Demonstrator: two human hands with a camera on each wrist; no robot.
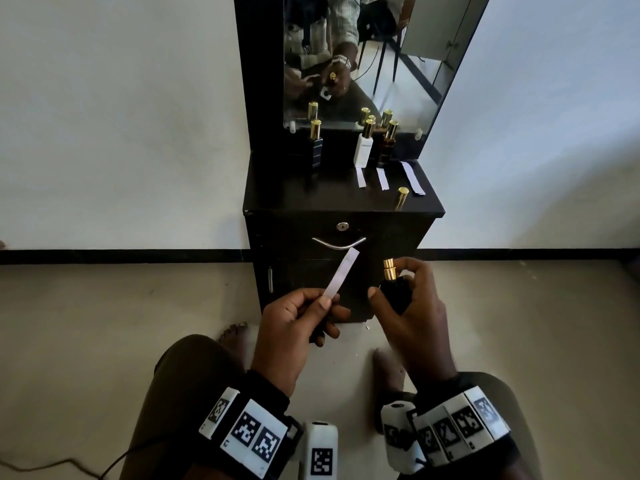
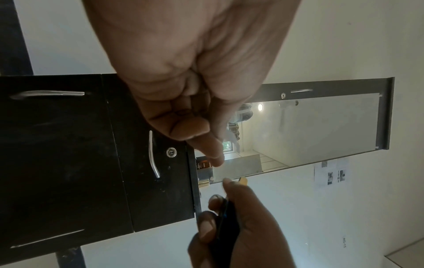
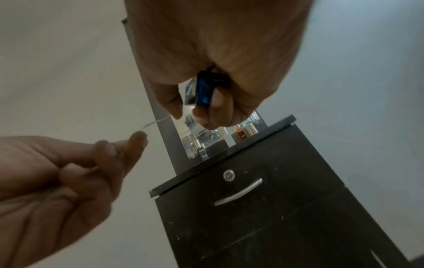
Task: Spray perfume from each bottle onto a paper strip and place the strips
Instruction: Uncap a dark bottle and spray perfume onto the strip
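Left hand [image 1: 294, 320] pinching upright paper strip [image 1: 341, 273], right hand [image 1: 412, 306] wrapped round uncapped dark perfume bottle [image 1: 394, 289] beside it

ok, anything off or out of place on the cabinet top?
Only a loose gold cap standing near the front right edge, apart from the bottles. It likely belongs to the uncapped bottle in the right hand. No spills or damage visible.

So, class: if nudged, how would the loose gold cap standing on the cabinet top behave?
The gold cap looks tall and narrow, so probably tips easily. Its round, shiny body would likely roll, and it stands near the cabinet top's front edge, so might fall.
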